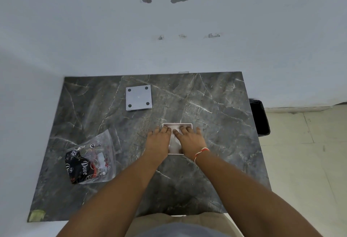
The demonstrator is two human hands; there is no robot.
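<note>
A white-rimmed square tray (185, 124) with a pale, shiny inside lies flat on the dark marble table (216, 105), right of centre. Both hands lie on it. My left hand (158, 139) covers its left side with the fingers straight and pointing away from me. My right hand (189, 138), with a red and white thread round the wrist, presses its right side, fingers flat. Most of the tray is hidden under the hands. A grey square plate (138, 97) with a dark dot in each corner lies at the back of the table, left of centre.
A clear plastic bag (92, 158) with a black "Dove" print and small parts inside lies at the table's left. The table stands against a white wall. A black bin (260, 117) stands on the pale floor tiles right of the table.
</note>
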